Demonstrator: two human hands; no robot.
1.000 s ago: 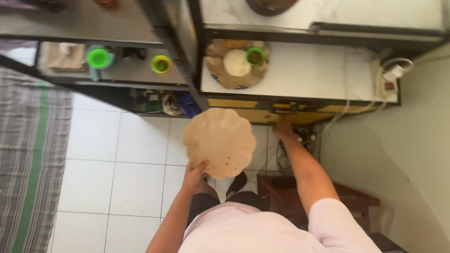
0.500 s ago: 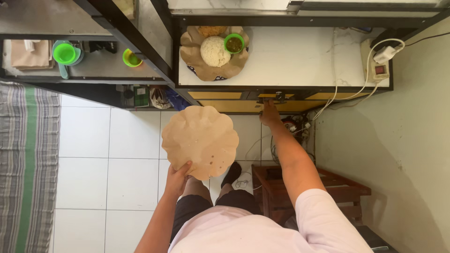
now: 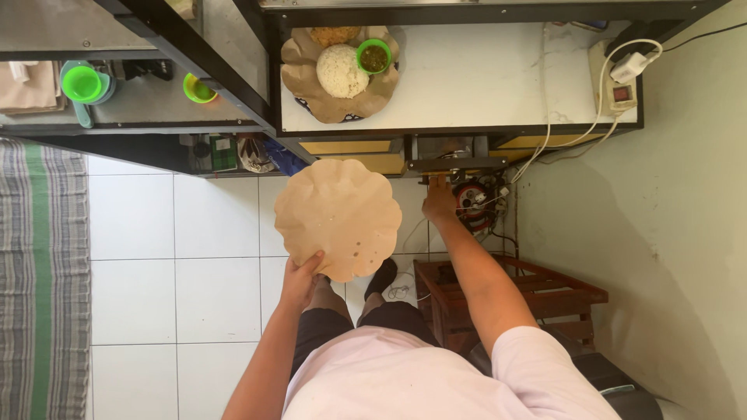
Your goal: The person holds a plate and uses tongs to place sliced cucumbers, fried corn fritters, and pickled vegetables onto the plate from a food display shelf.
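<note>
My left hand (image 3: pixel 299 278) holds a round tan paper liner (image 3: pixel 336 216) with a scalloped edge by its near rim, level over the white tiled floor. My right hand (image 3: pixel 440 201) reaches forward under the edge of the white counter (image 3: pixel 482 78), its fingers at a dark drawer or bracket there; whether it grips anything is unclear. On the counter sits a plate (image 3: pixel 340 71) lined with the same brown paper, carrying a mound of white rice (image 3: pixel 341 70), a small green bowl of sauce (image 3: pixel 374 56) and some fried food.
A dark metal rack (image 3: pixel 218 70) stands at left with a green cup (image 3: pixel 82 83) and a small yellow-green bowl (image 3: pixel 198 88) on its shelf. A power strip with cables (image 3: pixel 618 85) lies at the counter's right. A brown wooden crate (image 3: pixel 513 299) is beside my legs. A striped rug (image 3: pixel 39 272) is far left.
The view has shifted so the counter and plate sit higher and nearer. The liner stays in my left hand; my right hand has reached slightly further under the counter edge.
</note>
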